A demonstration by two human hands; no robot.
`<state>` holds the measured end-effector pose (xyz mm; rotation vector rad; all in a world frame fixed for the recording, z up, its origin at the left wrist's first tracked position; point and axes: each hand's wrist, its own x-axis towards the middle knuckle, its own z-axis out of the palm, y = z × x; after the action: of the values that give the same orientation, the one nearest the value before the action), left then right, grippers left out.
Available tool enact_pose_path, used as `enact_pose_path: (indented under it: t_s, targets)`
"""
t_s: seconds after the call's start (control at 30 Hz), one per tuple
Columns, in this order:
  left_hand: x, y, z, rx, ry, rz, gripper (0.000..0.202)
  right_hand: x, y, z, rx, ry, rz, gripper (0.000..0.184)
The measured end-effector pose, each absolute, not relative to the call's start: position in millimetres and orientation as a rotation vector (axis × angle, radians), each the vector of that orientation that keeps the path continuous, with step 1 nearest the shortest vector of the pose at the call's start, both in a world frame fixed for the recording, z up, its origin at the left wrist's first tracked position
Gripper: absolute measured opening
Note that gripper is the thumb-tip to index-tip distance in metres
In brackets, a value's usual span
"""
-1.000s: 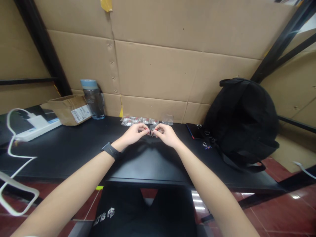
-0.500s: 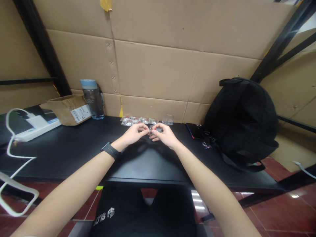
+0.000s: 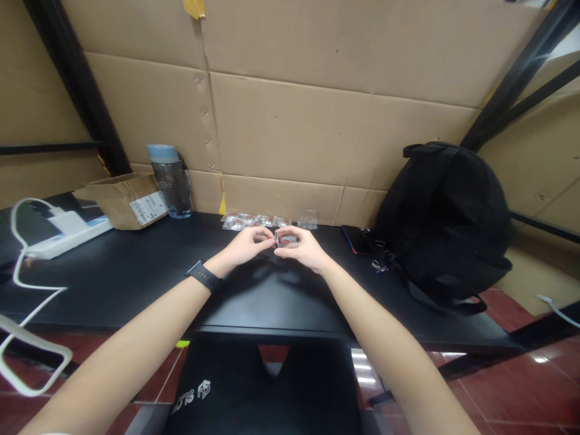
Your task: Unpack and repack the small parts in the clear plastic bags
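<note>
- a small shiny item (image 3: 277, 241), its details too small to read, is held above a black table (image 3: 281, 305).
- the left hand (image 3: 247, 245) pinches it between thumb and forefinger.
- the right hand (image 3: 305, 248) curves beside it, thumb and fingers apart; contact cannot be told.
- just behind lie clear packets (image 3: 234, 224).
- a water bottle (image 3: 174, 188) stands left, a black backpack (image 3: 446, 223) right.

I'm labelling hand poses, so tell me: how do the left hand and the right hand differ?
The left hand is closed in a pinch on a small item; the right hand is open beside it. The left hand has a black band at its wrist; the right hand has none. Both face each other over the table.
</note>
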<state>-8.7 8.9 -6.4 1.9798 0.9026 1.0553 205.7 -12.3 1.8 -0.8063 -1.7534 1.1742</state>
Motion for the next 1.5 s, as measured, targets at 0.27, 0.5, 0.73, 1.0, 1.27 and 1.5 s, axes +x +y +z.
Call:
enact_pose_path:
  t_s: [0.27, 0.5, 0.73, 1.0, 1.27, 1.5]
  targets:
    - [-8.0, -2.1, -8.0, 2.482, 1.125, 0.829, 0.035, 239.8, -0.6, 16.3, -1.031, -1.933, 0.742, 0.052]
    - [-2.0, -3.7, -24.3, 2.654, 1.202, 0.571, 0.049, 261.3, 7.9, 15.2, -1.147, -2.09, 0.625, 0.046]
    - [1.9, -6.7, -25.1, 2.713, 1.202, 0.513, 0.044, 257.1, 9.0, 10.9, -1.122, -2.127, 0.632, 0.043]
    - [-0.5, -12.5, -13.7, 2.753, 1.144, 0.468, 0.026, 252.7, 12.0, 4.9, -1.086, -2.091, 0.604, 0.043]
    - [-6.1, -12.5, -11.1, 2.684, 1.211, 0.321, 0.03, 254.3, 5.6, 13.0, -1.119, -2.148, 0.426, 0.042]
    - [-8.8, -10.5, -11.0, 2.646, 1.195, 0.228, 0.035, 249.0, -6.2, 19.4, -1.215, -2.344, 0.471, 0.046]
